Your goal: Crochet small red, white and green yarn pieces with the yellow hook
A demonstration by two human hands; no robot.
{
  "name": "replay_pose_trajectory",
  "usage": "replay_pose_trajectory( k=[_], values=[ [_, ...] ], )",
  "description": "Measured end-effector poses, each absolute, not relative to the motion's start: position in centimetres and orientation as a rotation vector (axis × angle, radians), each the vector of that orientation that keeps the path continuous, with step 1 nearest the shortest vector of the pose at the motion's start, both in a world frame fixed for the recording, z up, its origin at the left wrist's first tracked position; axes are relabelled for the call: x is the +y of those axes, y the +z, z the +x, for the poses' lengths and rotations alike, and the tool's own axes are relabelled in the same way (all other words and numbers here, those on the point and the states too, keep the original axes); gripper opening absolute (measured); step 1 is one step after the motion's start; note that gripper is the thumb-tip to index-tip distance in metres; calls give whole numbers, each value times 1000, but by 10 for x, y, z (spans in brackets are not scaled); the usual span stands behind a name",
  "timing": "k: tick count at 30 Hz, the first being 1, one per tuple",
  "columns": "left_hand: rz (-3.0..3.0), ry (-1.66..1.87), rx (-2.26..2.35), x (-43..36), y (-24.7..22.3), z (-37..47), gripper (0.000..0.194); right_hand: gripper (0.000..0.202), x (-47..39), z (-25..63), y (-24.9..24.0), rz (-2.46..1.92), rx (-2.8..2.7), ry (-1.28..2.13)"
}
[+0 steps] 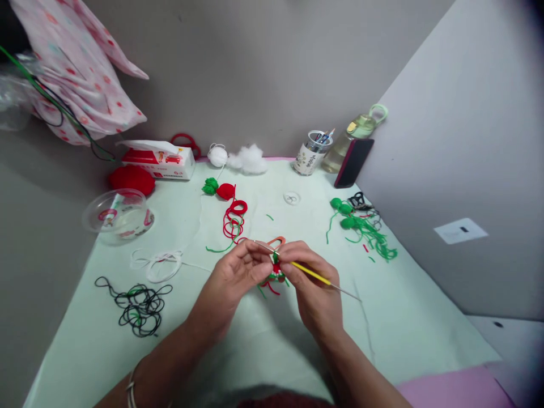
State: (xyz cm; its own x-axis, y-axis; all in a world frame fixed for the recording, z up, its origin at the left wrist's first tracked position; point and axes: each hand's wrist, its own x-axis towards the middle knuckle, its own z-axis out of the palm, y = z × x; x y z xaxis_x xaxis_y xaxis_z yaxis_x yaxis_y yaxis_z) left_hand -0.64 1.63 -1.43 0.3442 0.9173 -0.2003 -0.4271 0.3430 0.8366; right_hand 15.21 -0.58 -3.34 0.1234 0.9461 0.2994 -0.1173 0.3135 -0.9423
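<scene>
In the head view my two hands meet above the middle of the table. My left hand [242,269] pinches a small crocheted piece [276,269] in red, green and white, with loose yarn ends hanging below it. Between the thumb and fingers of my right hand [314,277] is a crochet hook [312,273] with a yellow grip. Its thin metal tip crosses over the piece toward my left fingers. An orange loop [277,241] shows just behind the fingertips. My fingers hide part of the piece.
Left lie tangled black cord [142,309], white yarn [164,265] and a clear plastic tub [127,218]. Red yarn [233,218] trails beyond my hands. Green yarn [369,232] is at right. Behind stand a tissue box [176,163], a pen jar [310,156], a phone [355,163] and a bottle [340,150].
</scene>
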Motion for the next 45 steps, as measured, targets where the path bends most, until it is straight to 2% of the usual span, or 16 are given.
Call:
replay_pose_trajectory(
  k=[6, 12, 16, 23, 29, 37, 45],
  values=[
    [661, 896, 741, 17, -15, -5, 22, 15, -5, 155, -35, -938, -1144, 1016],
    [677, 864, 705, 17, -17, -6, 23, 4, -3, 152, -36, -870, -1067, 1202],
    [814, 868, 735, 21, -16, -12, 23, 15, -2, 149, -32, -860, -969, 1287],
    [1038, 820, 818, 33, -7, -30, 15, 23, 0, 148, -28, -823, -865, 1383],
    [1050, 887, 884, 36, -10, -33, 14, 18, 2, 151, -28, -775, -833, 1370],
    [900, 792, 684, 24, -20, -19, 11, 13, 0, 147, -32, -798, -852, 1416],
    [954, 905, 779, 30, -24, -23, 13, 7, -6, 149, -35, -884, -988, 1250]
  ],
)
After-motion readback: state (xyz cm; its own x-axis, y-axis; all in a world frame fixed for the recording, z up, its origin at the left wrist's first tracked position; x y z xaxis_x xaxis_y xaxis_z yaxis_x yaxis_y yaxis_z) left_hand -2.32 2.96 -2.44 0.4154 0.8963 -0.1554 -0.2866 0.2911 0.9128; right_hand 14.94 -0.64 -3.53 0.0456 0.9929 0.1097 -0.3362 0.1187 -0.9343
